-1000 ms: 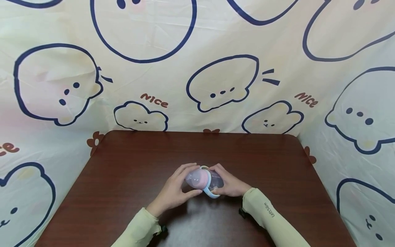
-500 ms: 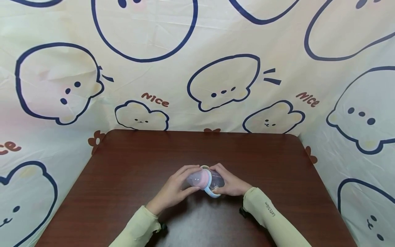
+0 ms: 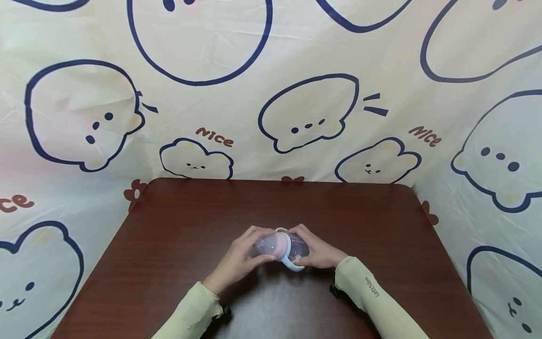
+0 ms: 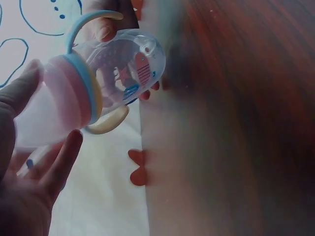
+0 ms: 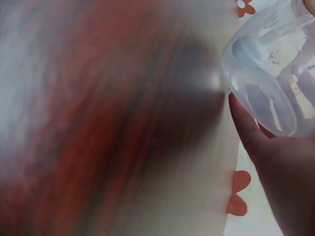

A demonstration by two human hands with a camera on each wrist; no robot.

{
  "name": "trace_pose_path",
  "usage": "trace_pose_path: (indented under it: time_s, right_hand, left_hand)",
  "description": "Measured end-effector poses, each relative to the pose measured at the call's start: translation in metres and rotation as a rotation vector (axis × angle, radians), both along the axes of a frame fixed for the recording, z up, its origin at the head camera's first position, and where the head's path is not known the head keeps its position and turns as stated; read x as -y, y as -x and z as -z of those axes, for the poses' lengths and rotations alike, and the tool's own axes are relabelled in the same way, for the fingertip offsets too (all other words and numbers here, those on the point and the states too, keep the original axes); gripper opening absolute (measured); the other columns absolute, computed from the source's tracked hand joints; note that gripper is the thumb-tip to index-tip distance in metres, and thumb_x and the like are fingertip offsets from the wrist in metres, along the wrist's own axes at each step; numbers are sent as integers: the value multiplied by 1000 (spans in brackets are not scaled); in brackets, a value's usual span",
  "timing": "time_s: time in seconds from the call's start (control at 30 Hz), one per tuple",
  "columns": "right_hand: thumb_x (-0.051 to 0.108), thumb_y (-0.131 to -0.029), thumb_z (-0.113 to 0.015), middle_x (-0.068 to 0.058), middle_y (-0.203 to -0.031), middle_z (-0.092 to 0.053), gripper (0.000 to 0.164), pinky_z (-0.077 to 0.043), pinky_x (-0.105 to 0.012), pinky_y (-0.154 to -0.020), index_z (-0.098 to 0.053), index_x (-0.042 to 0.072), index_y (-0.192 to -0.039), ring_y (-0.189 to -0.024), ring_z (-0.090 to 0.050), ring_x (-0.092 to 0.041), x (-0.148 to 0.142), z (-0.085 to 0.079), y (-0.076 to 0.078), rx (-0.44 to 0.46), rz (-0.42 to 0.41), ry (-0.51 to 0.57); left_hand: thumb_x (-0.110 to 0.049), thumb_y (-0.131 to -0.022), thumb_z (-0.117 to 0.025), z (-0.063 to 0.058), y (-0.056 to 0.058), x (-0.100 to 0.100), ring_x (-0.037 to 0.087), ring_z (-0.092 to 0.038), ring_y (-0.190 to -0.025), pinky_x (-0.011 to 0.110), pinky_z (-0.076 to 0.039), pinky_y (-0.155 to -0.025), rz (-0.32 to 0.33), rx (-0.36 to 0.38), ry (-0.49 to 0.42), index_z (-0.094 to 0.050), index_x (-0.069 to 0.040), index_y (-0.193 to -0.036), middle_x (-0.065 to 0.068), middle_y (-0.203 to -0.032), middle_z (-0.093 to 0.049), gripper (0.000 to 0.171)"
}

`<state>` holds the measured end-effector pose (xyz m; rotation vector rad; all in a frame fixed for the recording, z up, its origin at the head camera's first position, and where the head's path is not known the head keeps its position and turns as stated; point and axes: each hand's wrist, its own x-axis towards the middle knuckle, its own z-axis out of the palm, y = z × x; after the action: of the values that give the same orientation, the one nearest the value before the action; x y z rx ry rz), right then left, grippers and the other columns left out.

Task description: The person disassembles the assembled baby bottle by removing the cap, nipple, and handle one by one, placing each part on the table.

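Note:
A baby bottle (image 3: 281, 246) is held on its side above the middle of the table. Its translucent cap and pink collar (image 4: 69, 91) point left. Blue-and-yellow ring handles (image 4: 92, 19) stand out from its neck. My left hand (image 3: 237, 258) grips the cap end, thumb and fingers on opposite sides by the collar. My right hand (image 3: 320, 251) holds the clear, printed body. In the right wrist view the bottle's rounded clear body (image 5: 266, 78) shows a straw-like tube inside, with fingers beneath it.
The dark brown wooden table (image 3: 190, 212) spreads around both hands, its shiny surface catching light near the front. Behind and beside it hangs a cream cloth (image 3: 241, 47) printed with cartoon outlines. Pale yellow-green sleeves (image 3: 374, 289) cover both forearms.
My left thumb and fingers have shifted slightly on the cap end. The right hand keeps its hold, and the bottle stays almost in place.

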<state>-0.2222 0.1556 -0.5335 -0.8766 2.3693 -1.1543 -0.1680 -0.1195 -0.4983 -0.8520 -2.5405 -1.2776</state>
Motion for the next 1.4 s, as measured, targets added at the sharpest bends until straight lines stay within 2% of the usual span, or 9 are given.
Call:
trace_pose_path:
  time_s: [0.13,0.27,0.47,0.67,0.83,1.13,1.27,1.4]
  right_hand:
    - [25,-86,-83,3,-135,-43,71,-49,-29,-91,-44,26,-145,-118,-48,-18,0,-1,0,-2,-1,3]
    - [23,-84,-84,5,-134,-43,73,-50,-28,-90,-45,27,-145,-118,-48,-17,0,2,0,-14,-2,5]
    - [20,-84,-84,5,-135,-43,74,-48,-29,-93,-44,27,-145,-120,-48,-17,0,3,-1,-25,0,8]
    - [19,-84,-84,2,-135,-43,73,-48,-31,-93,-44,26,-145,-120,-49,-19,0,2,-2,-6,5,19]
    - [19,-84,-84,2,-136,-43,73,-48,-31,-93,-44,26,-146,-120,-49,-19,0,2,-1,5,9,16]
    - [19,-83,-84,4,-134,-43,73,-48,-29,-91,-45,26,-144,-117,-50,-18,-1,2,-1,-7,1,18]
    - [19,-84,-83,5,-134,-43,72,-49,-28,-90,-45,27,-144,-117,-49,-17,0,3,0,8,0,16]
    - [17,-84,-83,3,-134,-43,72,-49,-29,-90,-45,26,-144,-117,-49,-19,0,3,1,7,-4,26]
  left_hand:
    - [-32,-81,-89,0,0,-2,9,-63,-101,28,-60,-83,-56,40,-23,-65,-26,-133,-9,-114,-62,58]
    - [-37,-78,-91,-1,1,-2,9,-62,-100,29,-59,-83,-61,41,-11,-65,-27,-132,-10,-116,-62,61]
    - [-39,-75,-94,0,0,0,9,-63,-117,33,-59,-93,-32,25,24,-60,-26,-141,-13,-133,-59,75]
    - [-32,-77,-93,1,-1,5,16,-57,-134,42,-55,-102,16,-94,71,-57,-29,-145,-6,-148,-54,77]
    - [-25,-79,-92,-2,-1,8,17,-57,-135,41,-55,-103,54,-128,66,-58,-28,-145,-5,-150,-54,74]
    - [-24,-83,-89,0,5,-3,20,-60,-132,41,-56,-99,123,-116,81,-58,-27,-144,4,-149,-56,68]
    - [-23,-85,-87,1,6,-5,19,-64,-125,39,-58,-94,119,-143,78,-62,-26,-140,5,-144,-59,60]
    - [-27,-86,-86,0,4,-6,17,-65,-120,38,-58,-92,99,-139,75,-62,-26,-139,3,-141,-60,58]
